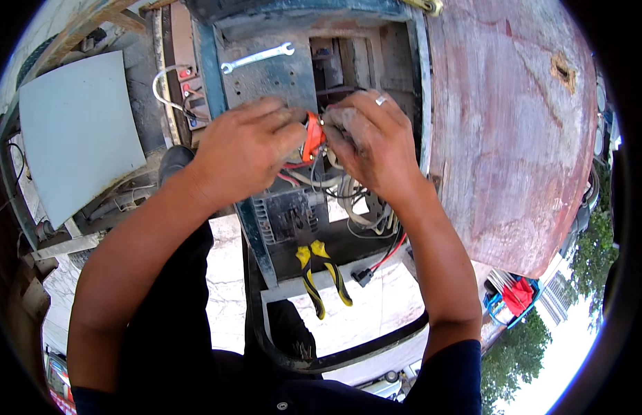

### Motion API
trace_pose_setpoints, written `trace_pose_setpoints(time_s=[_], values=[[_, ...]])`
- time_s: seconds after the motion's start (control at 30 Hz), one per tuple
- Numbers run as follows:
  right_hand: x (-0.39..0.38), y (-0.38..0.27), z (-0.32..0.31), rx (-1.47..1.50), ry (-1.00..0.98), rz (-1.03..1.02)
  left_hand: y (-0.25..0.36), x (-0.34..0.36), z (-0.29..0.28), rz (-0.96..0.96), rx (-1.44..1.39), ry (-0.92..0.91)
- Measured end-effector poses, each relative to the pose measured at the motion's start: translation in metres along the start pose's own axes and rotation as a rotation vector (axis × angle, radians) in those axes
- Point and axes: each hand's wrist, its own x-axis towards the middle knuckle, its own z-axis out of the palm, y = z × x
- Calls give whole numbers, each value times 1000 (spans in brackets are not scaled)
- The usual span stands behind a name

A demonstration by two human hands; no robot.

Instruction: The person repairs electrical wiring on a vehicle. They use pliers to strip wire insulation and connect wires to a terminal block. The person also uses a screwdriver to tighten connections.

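Observation:
Over an open metal compartment (265,86), both my hands work close together. My left hand (248,149) is closed, its thumb and fingers gripping an orange plastic part (313,138) whose kind I cannot make out. Just to the right, the fingers of my right hand (373,138) are pinched against the end of that part. A tiny light-coloured bit shows at the fingertips; what they hold is mostly hidden. Red, black and pale wires (348,197) run below the hands. Pliers with yellow and black handles (322,270) rest on a finned metal unit (283,216) nearer me.
An open-ended wrench (257,58) lies on the compartment's far ledge. Left stand a pale panel (82,135) and terminals with red parts (189,90). A worn reddish board (507,131) covers the right side. A black connector (363,277) hangs on a red wire near the front.

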Motion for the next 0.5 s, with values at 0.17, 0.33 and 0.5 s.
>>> trace_pose_setpoints(time_s=[0.17,0.33,0.5], values=[[-1,-4,0,-49,-3,-50,2,-1,0,2,-25,-9],[-2,-8,5,22,-38,128,1,-1,2,13,-13,5],[0,-17,-18,141,-123,344,1,-1,4,11,8,24]])
